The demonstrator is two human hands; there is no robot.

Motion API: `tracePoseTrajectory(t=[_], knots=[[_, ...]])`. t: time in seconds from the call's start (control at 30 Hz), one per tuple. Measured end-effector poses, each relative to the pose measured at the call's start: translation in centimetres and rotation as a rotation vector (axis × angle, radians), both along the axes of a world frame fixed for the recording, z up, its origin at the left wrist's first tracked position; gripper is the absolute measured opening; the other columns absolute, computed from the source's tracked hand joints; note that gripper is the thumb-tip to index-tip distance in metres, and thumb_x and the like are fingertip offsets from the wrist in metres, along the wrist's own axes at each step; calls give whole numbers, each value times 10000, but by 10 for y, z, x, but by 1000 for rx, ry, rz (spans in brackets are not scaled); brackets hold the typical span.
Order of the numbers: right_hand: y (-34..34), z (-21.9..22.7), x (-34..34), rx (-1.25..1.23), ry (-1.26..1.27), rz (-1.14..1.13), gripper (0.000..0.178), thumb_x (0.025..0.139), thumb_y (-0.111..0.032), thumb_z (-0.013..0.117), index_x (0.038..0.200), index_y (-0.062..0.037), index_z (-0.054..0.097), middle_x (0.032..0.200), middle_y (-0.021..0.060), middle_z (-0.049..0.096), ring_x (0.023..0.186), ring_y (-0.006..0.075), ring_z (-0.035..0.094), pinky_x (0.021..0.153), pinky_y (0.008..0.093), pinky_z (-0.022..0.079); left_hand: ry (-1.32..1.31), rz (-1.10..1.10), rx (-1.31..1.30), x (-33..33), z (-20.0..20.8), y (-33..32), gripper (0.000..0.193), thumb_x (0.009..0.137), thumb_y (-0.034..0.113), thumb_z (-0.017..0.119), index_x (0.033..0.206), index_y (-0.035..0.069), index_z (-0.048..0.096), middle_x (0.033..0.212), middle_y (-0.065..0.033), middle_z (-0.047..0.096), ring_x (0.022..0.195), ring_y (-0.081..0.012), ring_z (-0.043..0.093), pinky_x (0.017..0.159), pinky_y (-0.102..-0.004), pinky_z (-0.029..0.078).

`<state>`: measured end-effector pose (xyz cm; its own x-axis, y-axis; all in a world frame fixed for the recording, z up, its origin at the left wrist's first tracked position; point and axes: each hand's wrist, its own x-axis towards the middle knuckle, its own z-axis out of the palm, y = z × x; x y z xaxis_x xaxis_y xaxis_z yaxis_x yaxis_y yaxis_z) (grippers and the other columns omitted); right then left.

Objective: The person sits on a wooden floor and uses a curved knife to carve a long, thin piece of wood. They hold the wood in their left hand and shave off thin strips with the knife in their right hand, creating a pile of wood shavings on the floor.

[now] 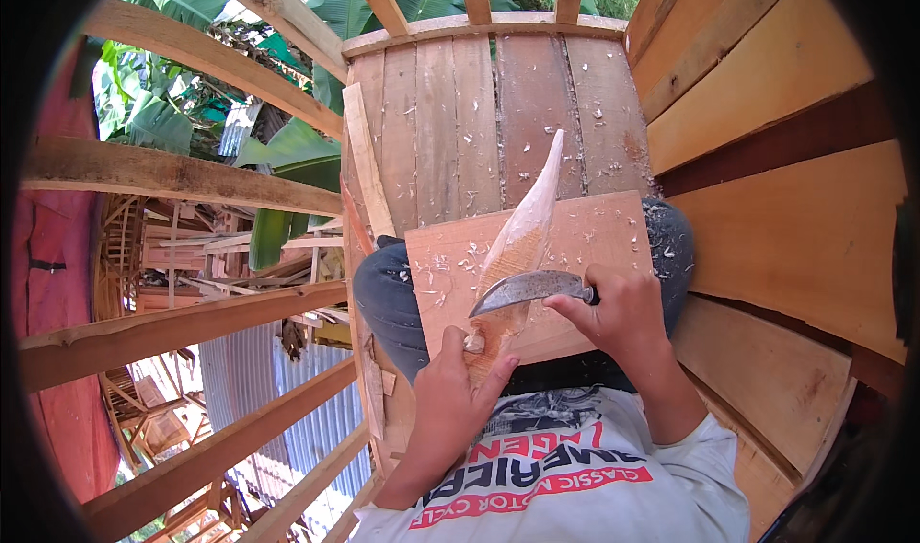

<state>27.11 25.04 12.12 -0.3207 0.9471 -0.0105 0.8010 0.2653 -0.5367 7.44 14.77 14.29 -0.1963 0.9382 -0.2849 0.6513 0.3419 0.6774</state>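
Observation:
A pale, tapered wooden carving [518, 241] lies slantwise over a flat wooden board [613, 241] on my lap, its thin point reaching away from me. My left hand [462, 385] is closed round the carving's near end, beside a small knob of wood [473, 343]. In my right hand [613, 311] is the dark handle of a knife with a curved blade [527, 291]. The blade lies across the carving, its tip toward the left; whether its edge touches the wood I cannot tell. Light wood shavings [439, 292] are scattered over the board.
My bent knees [385, 303] flank the board. Beyond it, a plank floor [436, 126] carries more shavings and a loose wooden strip [368, 164]. A slatted railing [182, 174] runs along the left, and a plank wall [776, 222] rises on the right.

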Motion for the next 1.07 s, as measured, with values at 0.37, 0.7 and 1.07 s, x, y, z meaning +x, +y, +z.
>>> tracePoseTrajectory(t=[0.37,0.7,1.07], knots=[[38,-9,29,274,-133,-4,740,606,-781,659,534,-52,556,480,105,521,449,290,577,433,368,445,-26,-63,-39,15,10,1,499,862,429,672,950,-12,454,692,-238,594,632,-416,622,549,-454,471],[69,-13,45,116,19,-376,721,764,-692,624,577,-1,534,497,163,507,508,350,584,491,408,445,-45,-93,-130,9,7,-16,525,858,469,660,957,-2,450,671,-231,587,637,-435,614,553,-460,470],[5,-3,0,25,80,117,558,733,-609,712,641,-61,676,575,165,608,563,351,637,571,405,511,-102,170,-11,-18,2,2,448,861,390,679,970,11,468,746,-255,625,751,-441,643,611,-461,475]])
